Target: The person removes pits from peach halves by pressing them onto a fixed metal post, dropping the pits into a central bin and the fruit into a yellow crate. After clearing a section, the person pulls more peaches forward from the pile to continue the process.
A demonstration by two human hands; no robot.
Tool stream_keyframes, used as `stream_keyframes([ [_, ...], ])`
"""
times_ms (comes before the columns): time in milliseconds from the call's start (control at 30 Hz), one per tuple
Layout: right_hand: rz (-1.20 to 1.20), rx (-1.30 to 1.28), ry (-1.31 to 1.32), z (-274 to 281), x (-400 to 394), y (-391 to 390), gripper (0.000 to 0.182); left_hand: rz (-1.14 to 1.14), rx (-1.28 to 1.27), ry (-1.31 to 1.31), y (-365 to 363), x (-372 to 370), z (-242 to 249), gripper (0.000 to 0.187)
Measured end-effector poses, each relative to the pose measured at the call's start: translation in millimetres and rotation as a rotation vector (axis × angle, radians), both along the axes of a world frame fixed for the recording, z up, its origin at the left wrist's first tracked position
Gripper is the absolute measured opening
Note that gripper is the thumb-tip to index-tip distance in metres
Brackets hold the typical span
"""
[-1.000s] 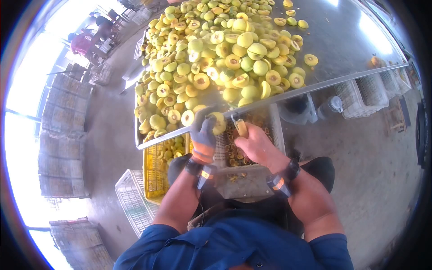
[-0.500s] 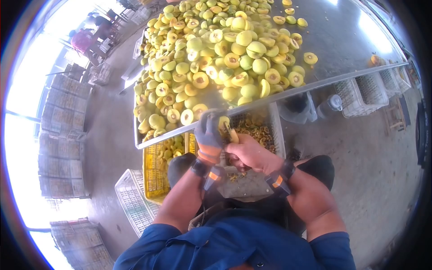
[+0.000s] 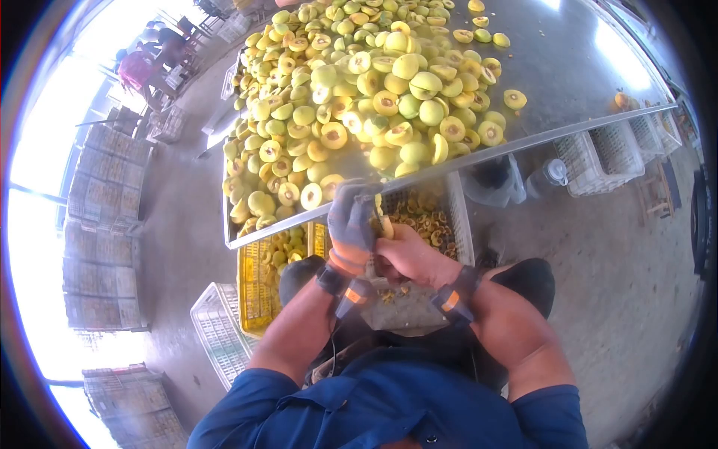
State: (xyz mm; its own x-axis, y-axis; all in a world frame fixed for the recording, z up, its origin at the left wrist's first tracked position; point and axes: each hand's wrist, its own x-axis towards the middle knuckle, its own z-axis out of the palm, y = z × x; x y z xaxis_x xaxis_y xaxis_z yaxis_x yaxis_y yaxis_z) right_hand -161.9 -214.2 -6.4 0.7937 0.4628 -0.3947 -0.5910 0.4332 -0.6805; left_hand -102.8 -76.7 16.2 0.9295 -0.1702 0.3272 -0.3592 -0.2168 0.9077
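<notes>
My left hand (image 3: 351, 224), in a grey glove with an orange cuff, is closed around a peach half, of which only a yellow sliver (image 3: 378, 202) shows beside the fingers. My bare right hand (image 3: 415, 253) grips a small pitting knife by its pale handle (image 3: 387, 227). The knife's dark metal end is against the fruit; its exact contact is hidden. Both hands are close together just below the table's metal edge (image 3: 449, 162). A large heap of yellow-green peach halves (image 3: 359, 90), many with the brown middle facing up, lies on the table beyond.
Beneath my hands stands a crate (image 3: 465, 224) holding brown and yellow scraps. A yellow crate (image 3: 256, 292) with fruit pieces and a white crate (image 3: 217, 329) stand at left. White baskets (image 3: 602, 157) and a clear plastic jug (image 3: 550, 176) are at right. Other people (image 3: 142, 67) work far left.
My left hand has turned, so less of the peach half shows now. My right wrist has shifted slightly left. A person in the background has moved a little.
</notes>
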Motion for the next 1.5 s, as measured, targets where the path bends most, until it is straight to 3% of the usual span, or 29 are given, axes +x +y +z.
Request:
stream_keyframes([
  [33,0.048,0.082,0.043,-5,0,-2,0.015,-0.021,0.036,-0.056,1,0,0,0.020],
  [100,-0.016,-0.141,-0.137,-8,-1,1,0.014,-0.061,0.105,-0.170,3,3,2,0.019],
  [200,-0.101,-0.420,-0.346,1,-4,5,0.016,-0.110,-0.009,0.006,-2,-4,13,0.019],
  [267,-0.073,-0.408,-0.312,8,-3,0,0.016,-0.113,-0.074,0.045,1,-4,12,0.019],
  [333,0.046,-0.218,-0.124,10,-1,-9,0.018,-0.112,-0.117,0.074,0,-2,9,0.019],
  [433,-0.282,-0.625,-0.674,-18,-2,9,0.017,-0.079,-0.147,0.085,-3,-3,6,0.018],
  [533,0.051,-0.076,-0.021,-3,-1,-7,0.015,-0.054,-0.098,0.092,-5,-11,13,0.017],
  [600,-0.101,-0.301,-0.298,1,-4,3,0.015,-0.039,-0.052,0.020,-5,-9,9,0.016],
  [667,-0.108,-0.347,-0.332,6,-3,2,0.016,-0.028,-0.018,-0.026,-6,-6,6,0.016],
  [733,0.026,-0.210,-0.116,11,-3,-7,0.017,-0.025,0.013,-0.040,-4,-6,5,0.016],
  [833,0.104,-0.037,-0.043,-2,1,-11,0.018,-0.033,-0.026,-0.002,-1,-4,7,0.016],
  [933,-0.020,-0.383,-0.303,16,-3,-3,0.017,-0.036,-0.111,0.012,-1,0,-3,0.016],
  [1033,0.048,-0.164,-0.090,15,-1,-6,0.016,0.006,0.008,-0.188,-4,-2,-3,0.016],
  [1067,0.012,-0.199,-0.131,15,-4,-4,0.016,0.011,0.071,-0.261,-7,-6,6,0.016],
  [1133,-0.052,-0.289,-0.234,23,-1,-4,0.016,-0.061,-0.047,-0.095,-5,-1,8,0.016],
  [1167,0.015,-0.189,-0.171,22,1,-10,0.018,-0.098,-0.108,-0.013,-4,3,10,0.017],
  [1233,0.142,0.025,-0.030,16,0,-19,0.022,-0.193,-0.003,-0.108,2,8,13,0.019],
  [1300,0.138,0.040,-0.018,11,1,-19,0.023,-0.266,-0.089,-0.092,3,12,15,0.019],
  [1333,0.138,0.043,-0.016,11,2,-19,0.023,-0.249,0.008,-0.209,3,13,16,0.020],
  [1500,0.005,-0.303,-0.197,24,-3,-9,0.023,-0.230,0.045,-0.214,2,14,9,0.018],
])
